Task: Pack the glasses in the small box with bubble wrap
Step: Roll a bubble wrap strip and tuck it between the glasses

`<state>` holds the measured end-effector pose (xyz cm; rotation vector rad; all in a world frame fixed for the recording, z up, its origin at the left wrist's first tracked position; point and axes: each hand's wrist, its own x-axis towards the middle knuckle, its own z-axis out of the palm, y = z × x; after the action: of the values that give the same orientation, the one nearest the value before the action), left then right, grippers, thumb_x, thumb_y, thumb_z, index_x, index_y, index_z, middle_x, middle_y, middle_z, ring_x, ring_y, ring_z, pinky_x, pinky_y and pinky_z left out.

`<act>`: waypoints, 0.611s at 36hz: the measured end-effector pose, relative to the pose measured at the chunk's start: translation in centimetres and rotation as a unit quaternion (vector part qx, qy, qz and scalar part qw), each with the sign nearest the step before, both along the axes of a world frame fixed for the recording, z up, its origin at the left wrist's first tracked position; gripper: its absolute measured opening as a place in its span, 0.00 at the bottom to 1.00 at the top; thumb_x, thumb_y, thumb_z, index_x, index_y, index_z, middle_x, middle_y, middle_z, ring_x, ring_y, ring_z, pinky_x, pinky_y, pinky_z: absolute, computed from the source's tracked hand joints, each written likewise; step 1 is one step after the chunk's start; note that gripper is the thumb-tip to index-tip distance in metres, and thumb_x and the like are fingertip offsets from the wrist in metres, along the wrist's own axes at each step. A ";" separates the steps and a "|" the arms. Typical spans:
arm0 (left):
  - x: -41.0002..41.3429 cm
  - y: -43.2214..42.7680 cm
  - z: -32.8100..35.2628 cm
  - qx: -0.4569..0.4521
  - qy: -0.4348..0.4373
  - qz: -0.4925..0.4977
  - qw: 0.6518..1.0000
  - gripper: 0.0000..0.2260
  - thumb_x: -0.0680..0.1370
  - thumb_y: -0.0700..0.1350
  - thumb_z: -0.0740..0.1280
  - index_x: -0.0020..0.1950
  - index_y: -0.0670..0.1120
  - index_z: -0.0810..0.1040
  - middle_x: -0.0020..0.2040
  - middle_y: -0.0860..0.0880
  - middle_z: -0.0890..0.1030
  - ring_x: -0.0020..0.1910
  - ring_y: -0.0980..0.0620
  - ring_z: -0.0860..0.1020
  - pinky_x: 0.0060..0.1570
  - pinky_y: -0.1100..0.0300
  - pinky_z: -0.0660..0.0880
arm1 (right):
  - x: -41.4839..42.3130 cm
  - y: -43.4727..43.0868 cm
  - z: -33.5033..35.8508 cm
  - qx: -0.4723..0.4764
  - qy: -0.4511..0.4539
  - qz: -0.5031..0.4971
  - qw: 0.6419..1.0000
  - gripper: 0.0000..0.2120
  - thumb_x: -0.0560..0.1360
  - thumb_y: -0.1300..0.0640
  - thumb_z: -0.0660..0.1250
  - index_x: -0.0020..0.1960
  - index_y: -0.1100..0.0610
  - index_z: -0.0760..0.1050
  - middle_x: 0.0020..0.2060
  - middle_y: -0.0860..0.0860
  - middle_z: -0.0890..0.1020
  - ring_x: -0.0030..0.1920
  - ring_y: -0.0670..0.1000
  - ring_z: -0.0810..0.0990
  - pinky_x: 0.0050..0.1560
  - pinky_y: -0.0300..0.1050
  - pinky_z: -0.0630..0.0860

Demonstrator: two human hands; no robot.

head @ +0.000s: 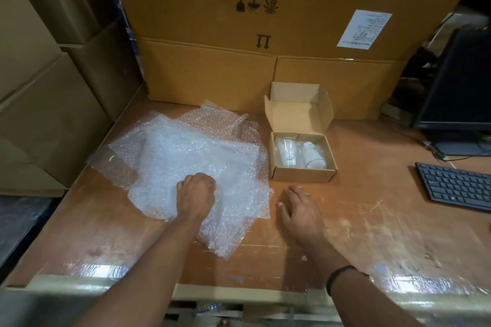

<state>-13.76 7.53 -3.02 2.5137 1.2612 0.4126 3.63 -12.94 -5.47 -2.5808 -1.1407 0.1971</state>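
A small cardboard box (303, 174) stands open on the wooden table, its lid (297, 111) tipped back. Two clear glasses lie side by side inside it, one on the left (286, 150) and one on the right (313, 154). Several sheets of bubble wrap (186, 156) lie spread in a loose pile left of the box. My left hand (196, 194) rests on the pile's near part, fingers curled into the top sheet. My right hand (300, 210) lies flat on the bare table just below the box, fingers apart, holding nothing.
Large cardboard cartons (239, 34) are stacked along the back and the left side (47, 87). A dark monitor (462, 87) and a black keyboard (457, 184) sit at the right. The table's near edge (239, 292) is close to me.
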 end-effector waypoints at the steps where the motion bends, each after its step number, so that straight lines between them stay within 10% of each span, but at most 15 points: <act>1: 0.0 0.1 0.2 0.003 -0.027 0.007 1.000 0.07 0.79 0.44 0.66 0.53 0.49 0.82 0.55 0.52 0.82 0.55 0.49 0.75 0.54 0.55 0.64 | 0.0 0.0 0.0 0.000 -0.001 0.000 1.000 0.25 0.80 0.44 0.57 0.74 0.54 0.66 0.74 0.51 0.67 0.75 0.51 0.62 0.76 0.46 0.54; 9: -0.5 -0.4 2.2 -0.044 -0.215 0.037 0.975 0.07 0.79 0.47 0.67 0.50 0.44 0.83 0.46 0.48 0.84 0.47 0.47 0.80 0.50 0.53 0.75 | -0.3 0.1 0.3 -0.002 0.001 -0.008 1.000 0.25 0.80 0.45 0.58 0.74 0.55 0.67 0.74 0.51 0.68 0.75 0.51 0.62 0.75 0.47 0.55; 17: -1.5 0.3 1.1 -0.160 -0.098 -0.030 0.982 0.08 0.79 0.49 0.68 0.53 0.47 0.83 0.54 0.50 0.83 0.51 0.49 0.81 0.53 0.59 0.74 | -0.1 2.3 1.7 0.092 0.112 -0.107 0.984 0.14 0.77 0.51 0.65 0.62 0.51 0.76 0.58 0.48 0.81 0.56 0.51 0.80 0.53 0.47 0.78; 22: -2.1 0.7 0.0 0.002 -0.093 -0.047 0.995 0.07 0.76 0.40 0.71 0.52 0.47 0.84 0.62 0.47 0.79 0.64 0.45 0.72 0.62 0.51 0.66 | -2.4 6.0 3.5 0.139 0.144 -0.055 0.978 0.19 0.79 0.47 0.63 0.68 0.50 0.71 0.65 0.47 0.76 0.62 0.50 0.76 0.61 0.52 0.77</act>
<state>-15.91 8.18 -3.03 2.4602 1.0684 0.6096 1.24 -6.89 -1.95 -2.2707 -0.8523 0.3453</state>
